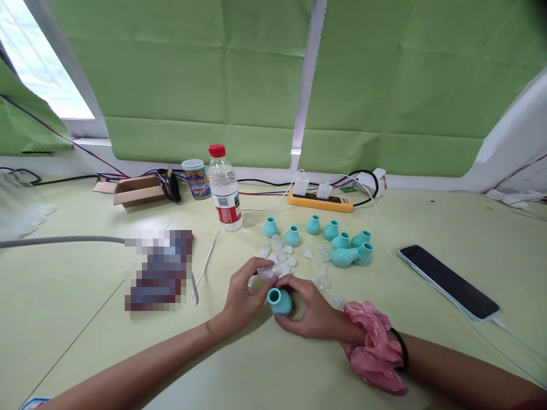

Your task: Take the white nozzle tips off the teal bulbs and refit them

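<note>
My right hand (314,310) is closed round a turquoise bulb-shaped piece (281,302), its round open neck facing up toward me. Beside it, my left hand (244,290) pinches a clear plastic tube-like piece (269,272) between thumb and fingers. The two hands are close together over the table. Just beyond them lie several loose clear plastic pieces (322,265), some small and flat. Several more turquoise bulbs (292,235) stand behind these with their necks up, while one bulb (343,257) lies on its side at the right of the group.
A red-capped water bottle (225,196), a can (197,181) and an open cardboard box (141,192) stand at the back left. Behind the bulbs is an orange power strip (320,202) with chargers. A phone (448,282) on a white cable lies right; a blurred object (160,273) lies left.
</note>
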Tool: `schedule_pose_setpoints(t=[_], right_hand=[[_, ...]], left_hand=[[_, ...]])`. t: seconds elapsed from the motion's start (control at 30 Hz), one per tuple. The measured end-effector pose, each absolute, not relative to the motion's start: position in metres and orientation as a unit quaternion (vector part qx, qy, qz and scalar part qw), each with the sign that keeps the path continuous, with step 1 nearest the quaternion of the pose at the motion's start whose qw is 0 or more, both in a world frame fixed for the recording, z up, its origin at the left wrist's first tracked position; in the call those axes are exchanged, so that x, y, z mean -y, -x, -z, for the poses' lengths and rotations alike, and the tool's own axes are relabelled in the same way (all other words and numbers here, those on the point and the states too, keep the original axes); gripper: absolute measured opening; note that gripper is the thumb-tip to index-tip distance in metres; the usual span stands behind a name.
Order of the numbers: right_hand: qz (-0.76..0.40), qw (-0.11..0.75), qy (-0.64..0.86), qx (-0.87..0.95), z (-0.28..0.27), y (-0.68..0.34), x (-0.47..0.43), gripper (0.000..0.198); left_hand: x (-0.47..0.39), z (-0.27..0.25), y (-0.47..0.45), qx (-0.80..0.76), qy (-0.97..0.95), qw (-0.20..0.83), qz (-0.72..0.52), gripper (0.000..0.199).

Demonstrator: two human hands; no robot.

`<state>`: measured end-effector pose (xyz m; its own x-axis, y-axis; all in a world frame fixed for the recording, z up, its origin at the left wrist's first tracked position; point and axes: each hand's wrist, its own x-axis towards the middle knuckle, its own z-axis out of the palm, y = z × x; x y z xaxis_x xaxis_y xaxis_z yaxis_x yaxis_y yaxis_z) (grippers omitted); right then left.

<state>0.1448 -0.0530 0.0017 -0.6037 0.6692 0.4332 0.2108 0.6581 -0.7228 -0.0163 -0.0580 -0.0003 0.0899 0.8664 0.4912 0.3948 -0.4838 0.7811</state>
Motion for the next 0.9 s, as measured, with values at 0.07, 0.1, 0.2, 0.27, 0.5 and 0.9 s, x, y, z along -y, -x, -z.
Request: schedule_pose_setpoints(t=[0.07,0.1,0.2,0.27,0.5,0.9], right_hand=[[-0.281,0.349,0.244,0.860,-0.003,-0.146,0.045,0.034],[-0.270,0.343,0.236,0.868,-0.003,-0.146,0.041,0.035],[-0.252,0.344,0.235,0.873,-0.002,-0.149,0.032,0.036],[-0.244,0.353,0.246,0.869,0.000,-0.151,0.029,0.037],[-0.201,0.404,0.247,0.857,0.002,-0.153,0.034,0.034],[-0.150,0.410,0.286,0.853,0.008,-0.146,0.033,0.019]], left_hand=[[0.058,0.002,0.016,-0.467,-0.681,0.244,-0.509,0.013],[0.058,0.002,0.016,-0.474,-0.671,0.245,-0.514,0.013],[0.059,0.002,0.016,-0.473,-0.666,0.239,-0.526,0.019],[0.059,0.001,0.016,-0.446,-0.689,0.231,-0.522,0.024],[0.063,-0.002,0.016,-0.396,-0.745,0.197,-0.499,0.013],[0.065,-0.001,0.016,-0.412,-0.701,0.236,-0.532,0.022]])
